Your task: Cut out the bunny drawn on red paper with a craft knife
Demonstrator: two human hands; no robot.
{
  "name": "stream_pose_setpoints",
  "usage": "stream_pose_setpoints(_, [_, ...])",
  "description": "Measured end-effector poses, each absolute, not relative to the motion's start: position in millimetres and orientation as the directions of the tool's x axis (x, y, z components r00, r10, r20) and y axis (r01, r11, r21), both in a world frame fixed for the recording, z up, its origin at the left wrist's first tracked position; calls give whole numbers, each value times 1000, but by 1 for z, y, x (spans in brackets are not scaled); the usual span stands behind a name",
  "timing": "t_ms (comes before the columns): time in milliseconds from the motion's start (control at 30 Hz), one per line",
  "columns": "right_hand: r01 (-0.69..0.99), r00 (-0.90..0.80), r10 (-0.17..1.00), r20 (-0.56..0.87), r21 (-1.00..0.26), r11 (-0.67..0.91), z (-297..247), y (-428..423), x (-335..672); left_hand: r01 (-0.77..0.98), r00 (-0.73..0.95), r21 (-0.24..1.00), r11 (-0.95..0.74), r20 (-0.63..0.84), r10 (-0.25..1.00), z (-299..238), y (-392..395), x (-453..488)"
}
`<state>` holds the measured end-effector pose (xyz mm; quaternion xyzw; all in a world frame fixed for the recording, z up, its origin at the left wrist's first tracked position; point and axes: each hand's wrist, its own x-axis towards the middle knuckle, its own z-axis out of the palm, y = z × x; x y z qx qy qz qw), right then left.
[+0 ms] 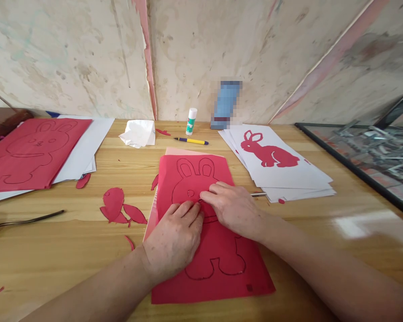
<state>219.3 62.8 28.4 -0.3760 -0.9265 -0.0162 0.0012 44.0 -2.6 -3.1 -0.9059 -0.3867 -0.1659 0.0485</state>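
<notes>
A red sheet of paper point(218, 273) with a drawn rabbit outline lies on the wooden table point(53, 255) before me. My left hand point(174, 239) presses down on the sheet, its fingers together by the rabbit's face. My right hand point(233, 208) sits beside it, fingers curled around a thin metal tool point(258, 194) whose end sticks out to the right. The tool's tip is hidden under my fingers at the rabbit's face.
Red paper scraps point(116, 208) lie left of the sheet. Another red rabbit sheet point(30, 152) rests on white paper at far left. White sheets with a red rabbit cutout point(268, 154) lie at right. A glue stick point(191, 120), pen point(191, 141), crumpled tissue point(138, 133) and framed glass point(366, 156) stand behind.
</notes>
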Motion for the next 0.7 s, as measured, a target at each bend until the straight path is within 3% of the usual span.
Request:
stream_pose_setpoints(300, [620, -781, 623, 42, 173, 765, 32, 62, 213, 726, 640, 70, -685, 298, 709, 0, -2, 44])
stream_pose_setpoints(700, [576, -816, 572, 81, 202, 792, 28, 66, 218, 729, 629, 99, -678, 296, 719, 0, -1, 44])
